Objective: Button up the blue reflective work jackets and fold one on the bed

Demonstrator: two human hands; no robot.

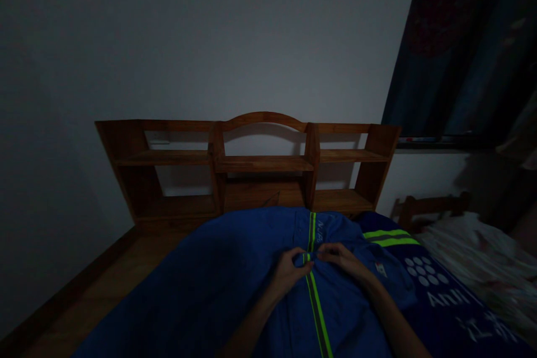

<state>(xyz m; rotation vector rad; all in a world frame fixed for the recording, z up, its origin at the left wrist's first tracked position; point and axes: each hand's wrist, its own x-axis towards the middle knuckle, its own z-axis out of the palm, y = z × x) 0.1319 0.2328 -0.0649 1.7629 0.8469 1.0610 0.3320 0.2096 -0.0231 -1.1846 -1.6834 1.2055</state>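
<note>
A blue work garment (335, 313) lies spread out in front of me, crossed lengthwise by a yellow-green and grey reflective strip (318, 313). At that strip my left hand (291, 269) pinches the cloth between thumb and fingers. Just to its right, my right hand (342, 260) is also closed in a pinch on the blue cloth. A small gap separates the fingertips of both hands. White lettering (321, 230) and a small light label (381, 269) show on the garment. Whatever fastener may sit between my fingers is too dark and small to make out.
Behind the garment stands a wooden headboard with shelves (264, 165) against a pale wall. On the right lie a dark blue item with white print and a reflective band (392, 239), and whitish plastic-looking material (482, 251). A dark window (453, 56) is at upper right.
</note>
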